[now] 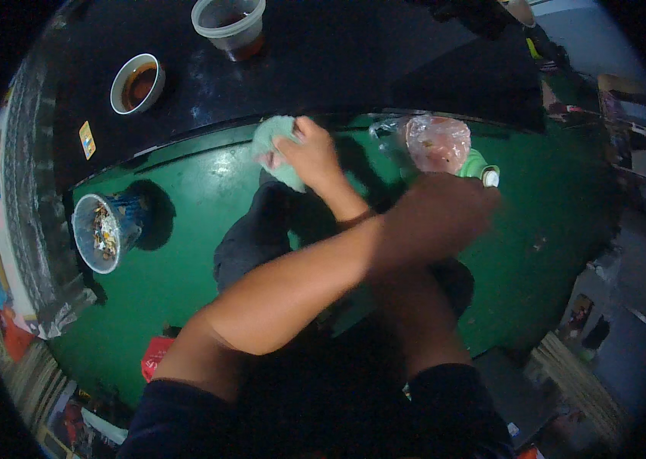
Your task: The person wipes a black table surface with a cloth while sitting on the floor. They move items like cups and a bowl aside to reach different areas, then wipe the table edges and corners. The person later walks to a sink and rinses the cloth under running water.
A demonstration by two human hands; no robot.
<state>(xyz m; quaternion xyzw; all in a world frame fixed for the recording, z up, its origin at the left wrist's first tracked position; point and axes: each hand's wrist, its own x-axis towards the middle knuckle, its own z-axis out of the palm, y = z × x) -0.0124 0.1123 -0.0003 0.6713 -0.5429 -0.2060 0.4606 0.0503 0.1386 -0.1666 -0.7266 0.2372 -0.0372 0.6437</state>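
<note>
My forearms cross in front of me, the left one above the right. My right hand [314,150] grips a pale green cloth [277,135] at the near edge of the black table, over my knee. Off to the right, my left hand [469,201] is dark and motion-blurred. It is right by a green bottle [474,163] with a white cap [491,177]; whether its fingers hold the bottle is not visible. Beside the bottle lies a clear plastic bag [437,140] with something pinkish inside.
On the black table [329,63] are a white bowl [138,84] of brown liquid, a clear plastic tub [230,26] and a small yellow packet [87,140]. A bin [96,232] with litter stands left on the green floor [197,189]. A red packet [155,356] lies near my left elbow.
</note>
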